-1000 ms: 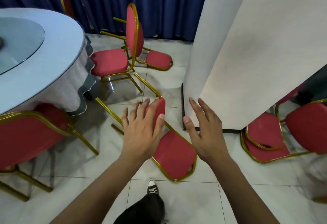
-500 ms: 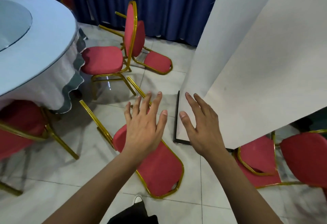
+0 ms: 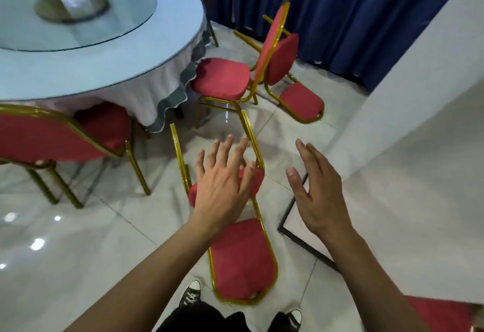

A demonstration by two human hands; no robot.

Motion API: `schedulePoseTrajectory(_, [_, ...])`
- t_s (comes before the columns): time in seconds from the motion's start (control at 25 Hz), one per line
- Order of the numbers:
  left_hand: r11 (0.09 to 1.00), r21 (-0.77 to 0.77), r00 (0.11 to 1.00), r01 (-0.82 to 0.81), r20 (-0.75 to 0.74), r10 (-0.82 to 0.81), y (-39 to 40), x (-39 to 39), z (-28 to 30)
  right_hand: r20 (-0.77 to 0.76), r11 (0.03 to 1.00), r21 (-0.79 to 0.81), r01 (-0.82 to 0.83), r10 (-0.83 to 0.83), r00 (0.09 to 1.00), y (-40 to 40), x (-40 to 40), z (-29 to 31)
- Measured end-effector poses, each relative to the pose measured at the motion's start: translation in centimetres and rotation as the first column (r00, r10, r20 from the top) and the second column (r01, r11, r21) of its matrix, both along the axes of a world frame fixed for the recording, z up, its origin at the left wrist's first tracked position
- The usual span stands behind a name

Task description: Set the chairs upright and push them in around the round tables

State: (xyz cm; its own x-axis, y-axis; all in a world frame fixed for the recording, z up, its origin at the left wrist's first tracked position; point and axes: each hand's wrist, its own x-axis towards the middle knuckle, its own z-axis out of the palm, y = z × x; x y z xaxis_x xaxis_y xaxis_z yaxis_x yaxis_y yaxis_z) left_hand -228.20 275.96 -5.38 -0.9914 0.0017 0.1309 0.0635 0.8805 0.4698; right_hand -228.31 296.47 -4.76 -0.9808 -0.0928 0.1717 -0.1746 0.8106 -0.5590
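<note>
While both hands, the left hand (image 3: 222, 187) and right hand (image 3: 318, 195), hover spread and empty above the fallen chair (image 3: 242, 255), the next move is probably gripping its frame to lift it upright.

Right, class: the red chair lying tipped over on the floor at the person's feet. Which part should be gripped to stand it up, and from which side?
Probably the gold frame either side of the fallen chair's backrest, the end nearest the feet. It lies on its back, legs pointing toward the round table, so both open hands, left hand and right hand, should reach down from above.
</note>
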Motion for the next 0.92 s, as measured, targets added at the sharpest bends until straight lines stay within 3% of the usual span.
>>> schedulePoseTrajectory(0.24, [0.957,-0.003,0.957,-0.29,-0.01,0.29,8.0,4.7,-2.6,0.011,0.96,0.005,-0.28,0.28,0.96,7.1,-2.4,-3.3])
schedulePoseTrajectory(0.44, [0.908,-0.006,0.906,-0.419,0.066,0.418,12.7,10.1,-7.7,0.04,0.938,-0.038,-0.343,0.345,0.938,12.5,-1.7,-9.4])
schedulePoseTrajectory(0.68, [0.905,-0.022,0.889,-0.424,0.184,0.42,17.4,14.9,-15.9,0.191,0.938,-0.02,-0.347,0.344,0.919,16.8,0.9,-20.1])
schedulePoseTrajectory(0.92, [0.915,-0.032,0.87,-0.403,0.296,0.394,18.6,18.1,-29.5,0.334,0.904,0.066,-0.421,0.378,0.863,18.7,4.7,-33.8])
